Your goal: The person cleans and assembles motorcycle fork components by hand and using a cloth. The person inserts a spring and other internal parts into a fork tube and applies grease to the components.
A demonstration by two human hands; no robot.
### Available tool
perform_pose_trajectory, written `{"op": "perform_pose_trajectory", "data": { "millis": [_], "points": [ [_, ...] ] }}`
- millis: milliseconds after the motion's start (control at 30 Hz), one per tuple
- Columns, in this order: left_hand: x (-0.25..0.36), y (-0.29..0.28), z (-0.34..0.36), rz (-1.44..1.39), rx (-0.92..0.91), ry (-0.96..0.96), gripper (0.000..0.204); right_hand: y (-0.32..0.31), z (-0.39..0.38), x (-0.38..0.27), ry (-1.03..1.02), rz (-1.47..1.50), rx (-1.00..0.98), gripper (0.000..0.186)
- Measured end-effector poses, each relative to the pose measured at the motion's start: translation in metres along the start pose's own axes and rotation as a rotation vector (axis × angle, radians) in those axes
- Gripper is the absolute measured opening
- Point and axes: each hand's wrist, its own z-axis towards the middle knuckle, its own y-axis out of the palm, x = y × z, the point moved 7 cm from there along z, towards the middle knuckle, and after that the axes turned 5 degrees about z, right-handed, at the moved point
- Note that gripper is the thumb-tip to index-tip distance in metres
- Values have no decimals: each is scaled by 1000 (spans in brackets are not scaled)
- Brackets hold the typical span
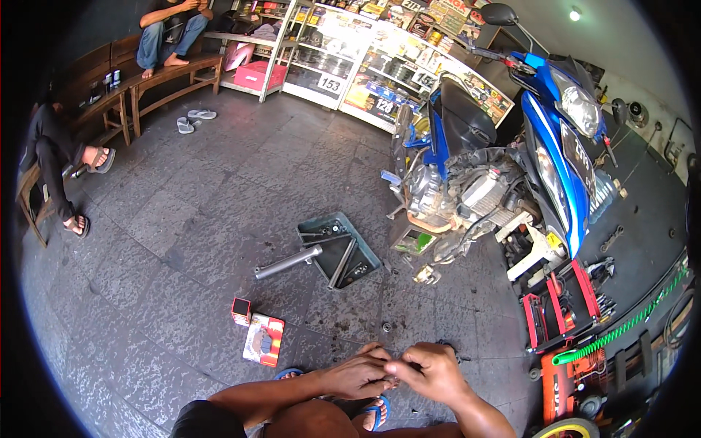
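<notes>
Close together above my feet, my left hand [356, 375] and my right hand [431, 371] meet at the fingertips. The left fingers are bent and pinched together. My right hand is curled with its thumb pressed toward the left fingers. Whatever lies between them is hidden or too small to name. Beyond the hands, a small metal part [387, 327] stands on the floor. To the left lie a flat red-and-white package [263, 340] and a small red-and-black box [241, 311]. A silver metal tube [288, 263] rests with one end against a dark tray [371, 257] holding metal parts.
A partly dismantled blue motorcycle [537, 157] stands at the right. Near it are a red toolbox [535, 321] and a green coiled hose [621, 332]. Two people sit on wooden benches [175, 74] at the left. Glass display cabinets [321, 55] line the back.
</notes>
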Motion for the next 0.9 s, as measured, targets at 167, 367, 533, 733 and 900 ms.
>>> {"op": "perform_pose_trajectory", "data": {
  "millis": [167, 367, 533, 733, 900],
  "points": [
    [-2, -9, -4, 225, 130, -115, 17, 30, -12, 43, 680, 1228, 52, 26],
    [-5, -7, -5, 201, 100, -154, 19, 8, -11, 34, 386, 768, 148, 26],
    [-11, -8, 0, 282, 148, -193, 20, -15, -12, -6, 131, -43, 376, 30],
    [-10, -8, -2, 247, 161, -189, 21, 7, -5, 9, 210, 1087, -122, 31],
    [-9, -7, 1, 217, 176, -198, 23, 6, 7, 38, 264, 390, 38, 26]
  ]
}}
